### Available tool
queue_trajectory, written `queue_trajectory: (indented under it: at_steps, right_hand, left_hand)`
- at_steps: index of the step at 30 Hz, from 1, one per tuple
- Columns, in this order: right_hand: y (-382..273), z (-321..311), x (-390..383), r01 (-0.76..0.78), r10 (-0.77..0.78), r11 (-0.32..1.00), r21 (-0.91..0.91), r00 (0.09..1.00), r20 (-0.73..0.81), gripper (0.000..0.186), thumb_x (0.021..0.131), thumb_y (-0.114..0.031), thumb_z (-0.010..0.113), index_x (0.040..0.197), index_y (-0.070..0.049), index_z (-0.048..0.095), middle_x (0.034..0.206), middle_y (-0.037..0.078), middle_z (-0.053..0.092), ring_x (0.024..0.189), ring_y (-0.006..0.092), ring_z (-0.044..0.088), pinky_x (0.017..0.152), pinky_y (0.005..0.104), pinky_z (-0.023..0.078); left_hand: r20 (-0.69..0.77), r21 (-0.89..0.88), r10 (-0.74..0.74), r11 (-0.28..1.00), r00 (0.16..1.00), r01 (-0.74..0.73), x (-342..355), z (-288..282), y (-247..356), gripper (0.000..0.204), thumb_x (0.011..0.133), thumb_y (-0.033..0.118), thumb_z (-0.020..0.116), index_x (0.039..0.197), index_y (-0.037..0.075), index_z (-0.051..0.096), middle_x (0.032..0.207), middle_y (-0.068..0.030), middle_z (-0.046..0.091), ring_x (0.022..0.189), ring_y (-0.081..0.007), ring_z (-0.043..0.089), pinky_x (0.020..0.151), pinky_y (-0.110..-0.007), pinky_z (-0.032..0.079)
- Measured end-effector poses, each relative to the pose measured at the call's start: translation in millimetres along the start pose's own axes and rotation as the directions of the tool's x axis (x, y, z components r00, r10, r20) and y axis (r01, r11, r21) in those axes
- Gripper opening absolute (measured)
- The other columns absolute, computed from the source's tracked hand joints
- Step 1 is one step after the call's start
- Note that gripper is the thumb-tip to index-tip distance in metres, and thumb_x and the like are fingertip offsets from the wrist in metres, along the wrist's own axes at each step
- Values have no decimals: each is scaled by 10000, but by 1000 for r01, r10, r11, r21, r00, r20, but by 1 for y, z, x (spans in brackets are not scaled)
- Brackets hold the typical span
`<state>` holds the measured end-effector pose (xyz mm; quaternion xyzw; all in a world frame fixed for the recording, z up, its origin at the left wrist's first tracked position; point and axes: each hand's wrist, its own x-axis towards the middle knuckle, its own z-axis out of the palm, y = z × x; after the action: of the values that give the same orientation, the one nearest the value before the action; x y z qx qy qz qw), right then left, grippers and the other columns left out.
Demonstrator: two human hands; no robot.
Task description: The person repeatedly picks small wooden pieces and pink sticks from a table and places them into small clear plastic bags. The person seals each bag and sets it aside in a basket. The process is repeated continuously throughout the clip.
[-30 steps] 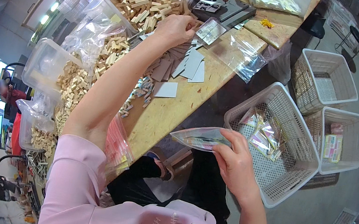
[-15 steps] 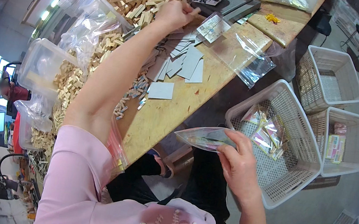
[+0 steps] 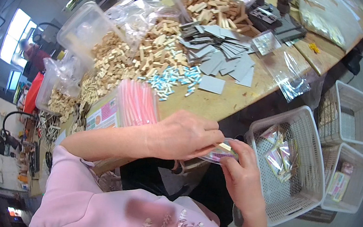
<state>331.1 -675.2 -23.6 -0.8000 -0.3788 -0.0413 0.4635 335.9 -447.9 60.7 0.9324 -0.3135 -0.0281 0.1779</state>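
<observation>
My right hand (image 3: pixel 242 172) pinches the edge of a small clear plastic bag (image 3: pixel 215 156) with colourful printed contents, held above my lap. Reaching across from the left, my left hand (image 3: pixel 186 135) is closed, its fingertips at the bag's mouth. A pale wooden block (image 3: pixel 225 146) shows by those fingertips, partly inside the bag; the fingers hide the rest of it. Beyond my left hand on the table lies a bundle of bags with pink edges (image 3: pixel 137 103). Grey cards (image 3: pixel 211 84) and small blue-and-white pieces (image 3: pixel 174 80) are scattered behind it.
Wooden blocks are heaped along the table (image 3: pixel 237 104), with longer ones near a dark machine base (image 3: pixel 277 24). A white basket (image 3: pixel 299 204) holding filled bags stands at the right, beside two other baskets. A person is in the left background.
My left hand has come back from the long wooden blocks to the bag, bringing a block. My right hand still holds the bag. The view has shifted, showing the pink-edged bundle more fully.
</observation>
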Motion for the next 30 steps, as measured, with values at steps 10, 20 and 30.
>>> queue_trajectory:
  at_steps: [10,20,30]
  right_hand:
    - [-19,29,-6,16,-16,1000,4,999,29,120,776,41,709,880,41,648,1268,244,613,1196,420,595,985,466,518]
    - [-26,46,-11,-11,11,1000,3,997,73,163,788,34,754,926,8,670,1294,200,621,1208,414,590,1000,466,506]
    - [-34,52,-4,32,-31,999,-15,998,50,144,777,34,740,882,35,642,1246,222,622,1172,409,609,975,467,522]
  left_hand:
    - [-380,112,-256,941,889,319,-38,-40,-112,147,900,168,715,983,47,709,912,-117,728,819,-288,712,737,-390,567]
    - [-446,236,-620,613,645,754,-37,-69,-256,394,795,324,801,1032,36,676,940,-164,740,909,-325,724,818,-434,553]
    - [-483,196,-627,604,612,773,-38,-64,-253,319,846,371,769,1019,104,746,1040,-89,752,961,-277,720,857,-403,545]
